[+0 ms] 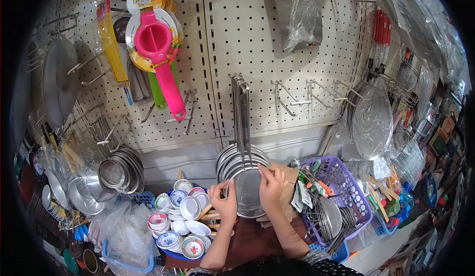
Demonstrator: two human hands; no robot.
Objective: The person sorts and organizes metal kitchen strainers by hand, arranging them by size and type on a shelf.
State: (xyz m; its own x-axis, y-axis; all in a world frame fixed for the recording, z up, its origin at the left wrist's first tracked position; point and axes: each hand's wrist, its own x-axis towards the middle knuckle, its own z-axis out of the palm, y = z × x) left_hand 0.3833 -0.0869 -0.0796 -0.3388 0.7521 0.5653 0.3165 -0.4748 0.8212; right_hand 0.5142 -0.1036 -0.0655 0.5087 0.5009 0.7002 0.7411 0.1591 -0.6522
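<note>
A round mesh strainer [249, 195] hangs at the front of a stack of similar strainers [225, 158]. Their long metal handles [241, 112] gather on one hook of the pegboard. My left hand [223, 200] closes on the front strainer's rim at its left side, thumb and fingers at the edge. On the opposite side, my right hand [271, 186] grips the same rim near the upper right, fingers pointing up. The mesh faces me between both hands. Part of the rim is hidden behind my fingers.
Small patterned bowls [190, 208] fill a blue basket at left, close to my left forearm. A purple basket [354, 197] of utensils stands at right, beside brown cardboard [285, 182]. Bare hooks [284, 98] jut from the pegboard [257, 48]. A pink citrus squeezer [154, 41] hangs upper left.
</note>
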